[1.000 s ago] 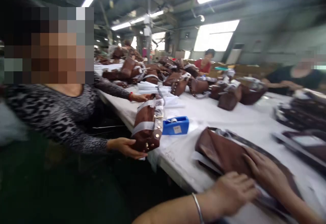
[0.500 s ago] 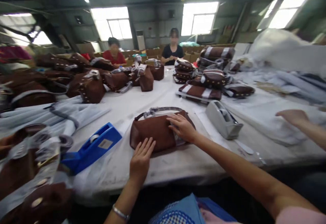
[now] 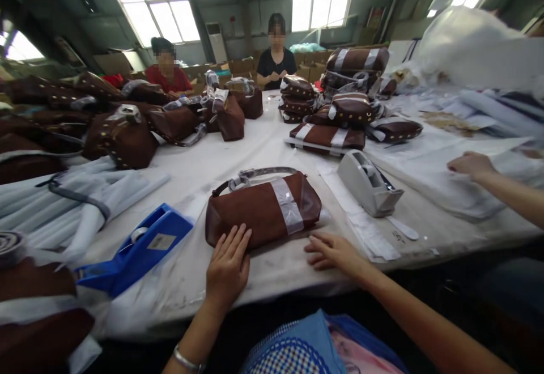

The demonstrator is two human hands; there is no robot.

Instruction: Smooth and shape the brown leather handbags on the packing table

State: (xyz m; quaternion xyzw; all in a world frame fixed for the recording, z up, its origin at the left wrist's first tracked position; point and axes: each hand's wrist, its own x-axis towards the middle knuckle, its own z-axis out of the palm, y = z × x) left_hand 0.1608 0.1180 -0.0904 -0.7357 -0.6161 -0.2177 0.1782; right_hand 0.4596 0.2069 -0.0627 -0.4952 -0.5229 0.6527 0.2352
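Note:
A brown handbag lies on the white-covered table in front of me, its wrapped strap along the far side. A whitish translucent band crosses the bag right of its middle. My left hand rests with fingers stretched out on the bag's near left edge. Off the bag, my right hand is over the table near its lower right corner, fingers apart and holding nothing. A blue tape dispenser stands to the left, a grey tape dispenser to the right.
Wrapped brown bags are stacked beyond the grey dispenser. Several more bags crowd the left side, near rolled white sheets. Another person's hand is over white sheeting at right. Two people sit across the table.
My right hand has come off the bag toward me and to the right, uncovering the band. My left hand stays on the bag. The view has tilted down slightly.

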